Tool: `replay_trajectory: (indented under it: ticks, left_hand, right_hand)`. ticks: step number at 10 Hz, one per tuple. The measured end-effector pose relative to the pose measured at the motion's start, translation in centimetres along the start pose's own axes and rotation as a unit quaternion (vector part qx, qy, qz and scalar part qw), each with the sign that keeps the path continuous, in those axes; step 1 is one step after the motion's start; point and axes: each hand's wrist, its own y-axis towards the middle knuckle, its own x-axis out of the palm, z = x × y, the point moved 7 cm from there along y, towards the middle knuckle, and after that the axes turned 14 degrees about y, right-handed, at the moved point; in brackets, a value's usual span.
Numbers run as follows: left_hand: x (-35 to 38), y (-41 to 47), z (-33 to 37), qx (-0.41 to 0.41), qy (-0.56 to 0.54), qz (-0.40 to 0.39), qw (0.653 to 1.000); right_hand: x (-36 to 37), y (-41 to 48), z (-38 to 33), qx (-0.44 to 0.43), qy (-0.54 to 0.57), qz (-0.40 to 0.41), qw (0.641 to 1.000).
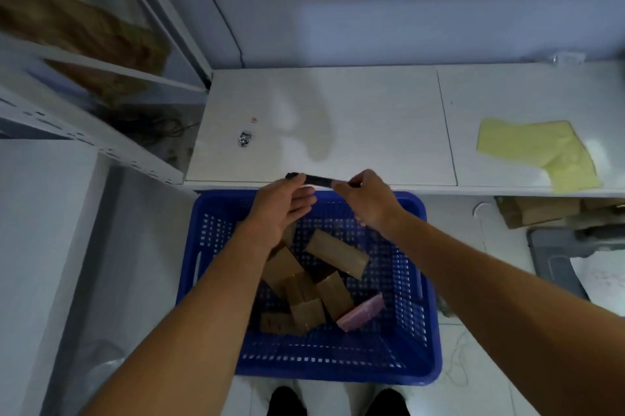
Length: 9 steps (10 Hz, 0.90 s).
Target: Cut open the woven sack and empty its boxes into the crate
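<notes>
A blue perforated crate [411, 324] stands on the floor in front of me. Inside it lie several brown cardboard boxes [334, 255] and one pink box [362, 312]. Above the crate's far rim, both hands hold a thin black tool, likely a utility knife [316, 179], level between them. My left hand [282, 211] pinches its left end with thumb and fingers. My right hand [363, 201] grips its right end. A flat yellow sack [537, 148] lies on the white table [338, 118] at the right, apart from my hands.
Small metal bits [246, 139] lie on the table. Grey metal shelving [84, 101] with brown bags stands at the left. Under the table's right side are cardboard boxes [537, 211] and a grey bin [558, 263]. My shoes [287, 402] touch the crate's near side.
</notes>
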Motion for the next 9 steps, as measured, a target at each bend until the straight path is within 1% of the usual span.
replay_trajectory:
  ticks: [1, 2, 3, 4, 5, 6, 7, 9]
  left_hand:
    - [-0.2, 2.1, 0.5, -0.001, -0.011, 0.002, 1.0]
    - [-0.3, 7.9, -0.3, -0.002, -0.028, 0.0, 1.0]
    - [-0.2, 12.7, -1.6, -0.016, -0.029, 0.005, 0.999]
    - [-0.2, 16.1, -2.9, -0.023, -0.008, -0.003, 1.0]
    - [-0.3, 18.2, -3.4, -0.016, 0.007, -0.021, 1.0]
    - [-0.4, 19.1, -3.2, -0.005, 0.018, -0.031, 0.999]
    - [-0.4, 19.0, -2.7, 0.001, 0.04, -0.025, 0.999]
    - [-1.1, 16.3, -3.1, -0.008, 0.088, -0.007, 0.996]
  right_hand:
    - [-0.2, 2.2, 0.0, -0.003, 0.055, 0.023, 0.998]
    - [1.7, 7.5, 1.9, -0.003, 0.115, 0.038, 0.993]
    - [3.2, 12.2, 4.0, 0.002, 0.132, 0.06, 0.989]
    - [4.0, 15.5, 5.3, -0.022, 0.097, 0.078, 0.992]
    - [4.4, 17.1, 6.0, -0.061, 0.036, 0.094, 0.993]
    - [4.3, 17.2, 6.0, -0.089, 0.012, 0.106, 0.99]
    - [4.0, 17.3, 6.1, -0.093, 0.022, 0.11, 0.989]
    - [3.7, 14.5, 6.5, -0.023, 0.012, 0.114, 0.993]
